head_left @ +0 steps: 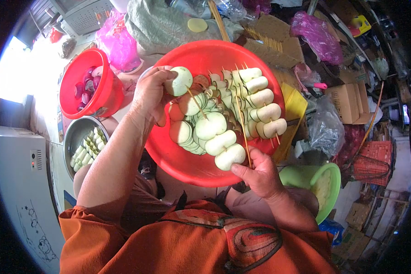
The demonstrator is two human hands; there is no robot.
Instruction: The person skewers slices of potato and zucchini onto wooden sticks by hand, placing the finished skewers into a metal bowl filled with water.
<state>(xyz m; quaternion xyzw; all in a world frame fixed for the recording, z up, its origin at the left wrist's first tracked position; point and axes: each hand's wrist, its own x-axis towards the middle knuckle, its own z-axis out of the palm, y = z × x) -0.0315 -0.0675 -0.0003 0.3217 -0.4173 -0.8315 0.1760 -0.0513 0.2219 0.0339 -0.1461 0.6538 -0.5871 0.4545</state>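
A skewer (214, 132) threaded with pale round slices is held between the two hands over a red basin (178, 160) at the centre of the frame. The bottom end, by the lowest slice, is pinched by the fingers of the hand at lower centre (259, 176); which of the person's hands this is cannot be told, since the view appears turned. The top slice (179, 81) is gripped by the closed fingers of the hand at upper centre-left (150, 93).

In the basin, under and beside the skewer, loose slices (187, 137) are piled, and to the right a row of filled skewers (260, 109) is laid side by side.

At upper left a red bucket (102, 98) with purple pieces is seen, and below it a metal bowl (75, 137) with pale pieces. A green basin (331, 185) sits at lower right, cardboard boxes (347, 102) further right.
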